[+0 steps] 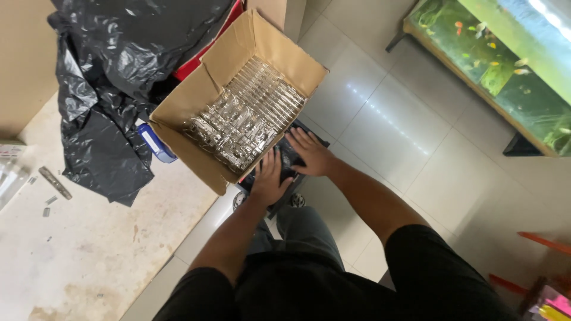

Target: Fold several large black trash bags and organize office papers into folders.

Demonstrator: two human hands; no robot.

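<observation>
An open cardboard box (pixel 199 89) sits tilted in front of me, packed with several rows of clear plastic packets (pixel 247 116) holding shiny metal parts. My left hand (pixel 269 178) lies flat with fingers spread at the box's near edge, touching the packets. Beside it my right hand (pixel 310 152) rests palm down, fingers apart, at the box's near right corner. Both hands lie over a dark object (pixel 289 161) under the box; what it is I cannot tell. Neither hand grips anything.
A crumpled black plastic bag (pixel 110 77) lies left of the box on a stained worktop (pixel 83 244). A blue item (pixel 156 142) peeks from under the bag. Small metal pieces (pixel 55 182) lie at far left. A fish tank (pixel 505 65) stands on the tiled floor (pixel 410 137).
</observation>
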